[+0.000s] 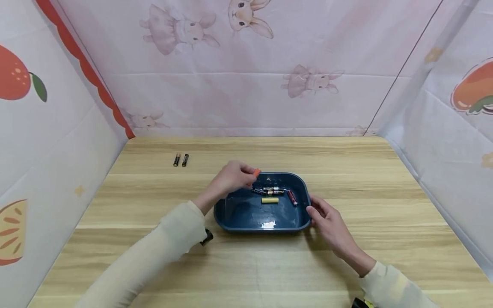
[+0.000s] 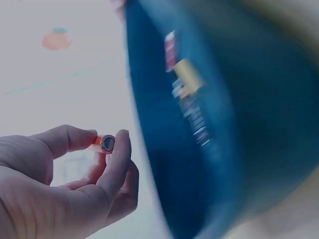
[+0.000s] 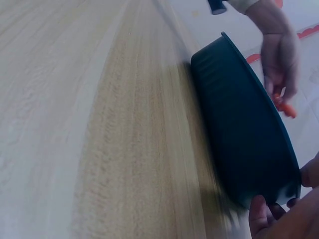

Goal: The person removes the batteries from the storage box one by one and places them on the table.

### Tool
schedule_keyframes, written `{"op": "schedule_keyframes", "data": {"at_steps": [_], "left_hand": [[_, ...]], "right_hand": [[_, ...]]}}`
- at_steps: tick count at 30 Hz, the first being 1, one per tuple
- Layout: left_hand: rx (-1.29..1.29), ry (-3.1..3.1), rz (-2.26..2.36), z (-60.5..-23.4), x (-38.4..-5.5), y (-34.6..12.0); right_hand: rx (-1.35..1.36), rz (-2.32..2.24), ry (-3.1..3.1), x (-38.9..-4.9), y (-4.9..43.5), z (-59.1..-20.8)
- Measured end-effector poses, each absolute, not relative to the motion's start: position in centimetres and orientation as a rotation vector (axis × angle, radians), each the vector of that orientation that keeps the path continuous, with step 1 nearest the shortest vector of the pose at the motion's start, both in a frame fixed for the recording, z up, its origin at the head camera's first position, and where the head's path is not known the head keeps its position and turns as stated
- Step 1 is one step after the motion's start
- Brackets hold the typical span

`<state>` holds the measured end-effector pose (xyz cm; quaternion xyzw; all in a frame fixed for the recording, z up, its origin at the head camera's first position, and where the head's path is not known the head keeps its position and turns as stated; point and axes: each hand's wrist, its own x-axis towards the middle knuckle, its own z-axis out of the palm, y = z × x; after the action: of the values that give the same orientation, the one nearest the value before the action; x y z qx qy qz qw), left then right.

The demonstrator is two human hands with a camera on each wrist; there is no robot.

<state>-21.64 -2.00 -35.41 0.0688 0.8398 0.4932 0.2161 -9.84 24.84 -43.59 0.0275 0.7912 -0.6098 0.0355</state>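
Observation:
Between thumb and fingers, my left hand [image 1: 235, 176] pinches an orange battery [image 1: 256, 173] above the back left part of a dark blue plastic tub [image 1: 246, 229]. The left wrist view shows the flat metal end of this orange battery [image 2: 108, 144]. My right hand [image 1: 329, 222] grips the tub's right end, thumb by the rim and fingers round the outside. Inside the tub lie a yellow battery [image 1: 269, 200], a red battery [image 1: 292, 197] and several dark and silver batteries [image 1: 272, 192], grouped toward the back right.
Two black batteries [image 1: 181, 160] stand or lie side by side at the back left of the wooden table [image 1: 135, 205]. Printed cloth walls [image 1: 246, 102] close off the back and both sides. A dark wrist device [image 1: 206, 237] shows under the left sleeve.

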Motion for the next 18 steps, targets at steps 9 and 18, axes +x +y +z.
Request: {"op": "schedule_keyframes", "data": {"at_steps": [9,18], "left_hand": [[0.116,2.375,1.504,-30.7,-26.8,-3.6],[-0.011,2.430,1.482,-33.4,-31.1,-4.3]], "right_hand": [[0.094,-1.902,2.392,-9.8,24.8,-43.4],[0.107,-1.903,2.396,-9.8,24.8,-43.6]]}}
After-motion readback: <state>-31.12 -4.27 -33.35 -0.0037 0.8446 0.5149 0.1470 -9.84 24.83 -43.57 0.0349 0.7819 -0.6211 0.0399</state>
